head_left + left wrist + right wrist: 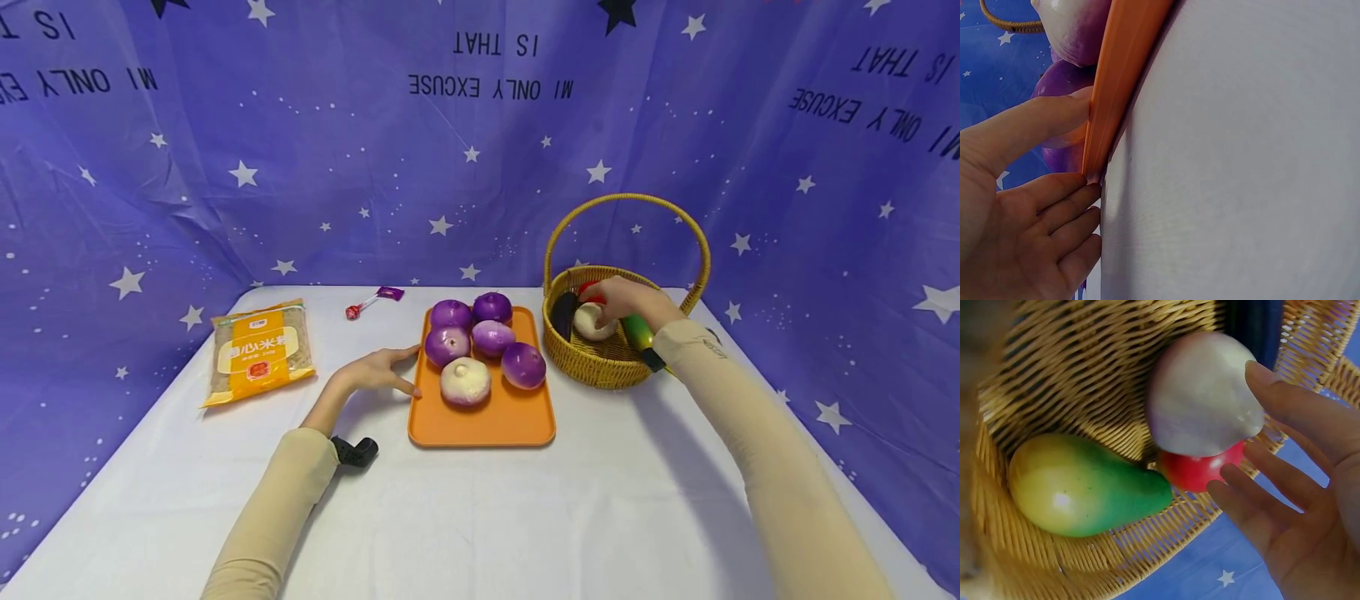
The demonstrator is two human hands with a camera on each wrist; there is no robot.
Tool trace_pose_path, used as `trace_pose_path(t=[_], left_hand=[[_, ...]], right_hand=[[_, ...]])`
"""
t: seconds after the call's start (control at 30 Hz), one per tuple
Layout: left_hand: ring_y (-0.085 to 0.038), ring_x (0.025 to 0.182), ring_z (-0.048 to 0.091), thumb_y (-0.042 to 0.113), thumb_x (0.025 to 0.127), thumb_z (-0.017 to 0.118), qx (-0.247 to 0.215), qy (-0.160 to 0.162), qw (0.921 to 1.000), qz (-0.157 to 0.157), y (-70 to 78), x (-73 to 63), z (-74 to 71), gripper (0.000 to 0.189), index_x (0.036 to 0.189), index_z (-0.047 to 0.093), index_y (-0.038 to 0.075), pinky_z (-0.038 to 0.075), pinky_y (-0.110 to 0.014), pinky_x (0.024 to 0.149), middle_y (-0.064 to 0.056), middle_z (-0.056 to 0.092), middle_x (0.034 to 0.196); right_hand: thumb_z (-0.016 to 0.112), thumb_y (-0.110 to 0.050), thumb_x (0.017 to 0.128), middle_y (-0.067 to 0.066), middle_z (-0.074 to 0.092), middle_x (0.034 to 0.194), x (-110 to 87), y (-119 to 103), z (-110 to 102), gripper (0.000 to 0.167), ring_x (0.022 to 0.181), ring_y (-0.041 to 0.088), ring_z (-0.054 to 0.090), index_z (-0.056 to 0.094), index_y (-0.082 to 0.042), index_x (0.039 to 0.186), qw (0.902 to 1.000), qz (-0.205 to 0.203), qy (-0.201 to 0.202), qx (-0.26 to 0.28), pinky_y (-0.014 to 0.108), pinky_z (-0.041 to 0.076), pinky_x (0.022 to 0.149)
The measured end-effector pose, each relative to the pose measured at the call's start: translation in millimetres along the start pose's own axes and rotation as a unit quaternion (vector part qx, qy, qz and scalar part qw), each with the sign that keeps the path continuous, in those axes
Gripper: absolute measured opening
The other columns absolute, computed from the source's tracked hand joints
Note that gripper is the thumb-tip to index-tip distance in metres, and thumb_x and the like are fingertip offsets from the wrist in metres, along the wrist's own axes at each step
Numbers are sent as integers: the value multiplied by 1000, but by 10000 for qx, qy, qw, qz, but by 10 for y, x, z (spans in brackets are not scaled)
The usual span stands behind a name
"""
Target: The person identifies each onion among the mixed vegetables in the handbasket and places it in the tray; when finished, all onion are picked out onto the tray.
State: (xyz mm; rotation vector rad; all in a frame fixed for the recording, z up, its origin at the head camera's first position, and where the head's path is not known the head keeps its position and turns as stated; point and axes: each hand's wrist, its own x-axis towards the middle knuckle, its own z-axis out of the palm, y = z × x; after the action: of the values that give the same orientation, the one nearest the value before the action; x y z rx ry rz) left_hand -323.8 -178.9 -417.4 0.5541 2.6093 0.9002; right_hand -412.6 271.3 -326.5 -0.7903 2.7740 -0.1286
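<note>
My left hand [375, 372] is at the left edge of an orange tray [480, 429], thumb against its rim and fingers loosely extended at its side. On the tray lie several glossy purple onions [523, 367] and one with a pale top [466, 383]. My right hand [626, 300] reaches into a wicker basket [600, 373]. There its thumb tip meets the side of a pale, purple-tinged onion [1204, 394], and its other fingers are spread near a red, shiny round item [1194, 472], partly hidden under the onion.
Also in the basket are a yellow-green, pear-shaped fruit [1085, 484] and a dark eggplant-like item [564, 317]. The basket's tall handle [628, 197] arches above it. At the left lie a yellow food packet [258, 354] and a wrapped lollipop [353, 312]. A purple starry curtain hangs behind.
</note>
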Motion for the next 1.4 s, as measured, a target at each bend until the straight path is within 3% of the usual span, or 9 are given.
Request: trace_pose_path(t=[0.33,0.7,0.9,1.2,1.4], left_hand=[[-41,141,22,37,76,80,-28,-6,10000,3,22,-11,-5,97,152,28,8,17,-56,114,-21,29,153],[-41,141,22,38,76,80,-4,-15,10000,-7,17,-10,-1,97,152,28,9,17,-56,114,-20,29,153],[-42,140,22,37,76,80,-5,-22,10000,6,24,-13,1,97,152,28,8,17,-56,113,-21,28,153],[-41,140,22,38,75,80,-7,-15,10000,14,-3,-3,4,97,152,28,8,18,-57,113,-20,29,153],[-41,140,23,38,75,80,-6,1,10000,14,-6,-3,4,97,152,28,8,18,-57,113,-20,29,153]], right_hand=[[73,-4,80,24,51,134,11,-20,-23,60,123,41,46,53,-3,136,9975,512,-493,53,52,41,99],[73,-8,83,26,52,131,9,-76,-102,58,118,42,49,52,-1,136,9960,460,-743,-169,53,45,94],[76,-7,77,25,51,133,83,-122,-79,60,121,40,47,54,2,132,9964,211,-739,-360,50,41,101],[79,-9,78,22,48,138,178,-145,-54,60,126,39,43,56,-5,133,9932,753,-835,-294,51,40,102],[79,-7,78,22,53,132,163,-95,-29,54,123,38,47,59,-1,128,9969,393,-603,-316,50,40,102]])
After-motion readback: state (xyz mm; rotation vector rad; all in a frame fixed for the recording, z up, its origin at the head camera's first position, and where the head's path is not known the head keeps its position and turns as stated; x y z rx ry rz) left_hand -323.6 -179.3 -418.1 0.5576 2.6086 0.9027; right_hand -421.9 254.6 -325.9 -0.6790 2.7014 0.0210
